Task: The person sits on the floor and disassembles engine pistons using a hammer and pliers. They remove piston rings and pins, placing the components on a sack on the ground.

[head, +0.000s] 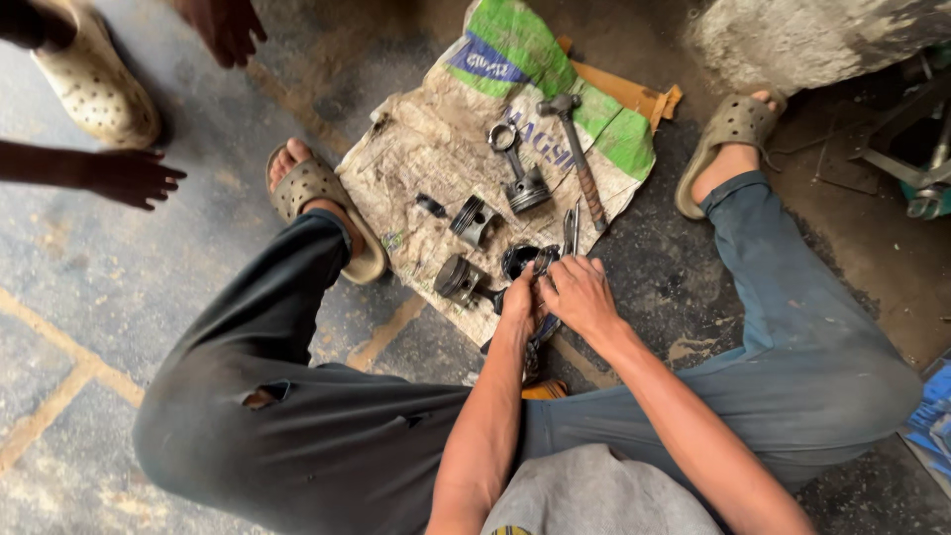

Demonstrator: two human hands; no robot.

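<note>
Piston (518, 262) gripped by left hand (518, 300) and right hand (580, 293), fingers curled.

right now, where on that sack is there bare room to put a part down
The sack's left part is bare, between the sandalled foot and the upper piston. The green printed end above the hammer is also free. It is crowded near both hands, where two more pistons and pliers cluster.
</note>
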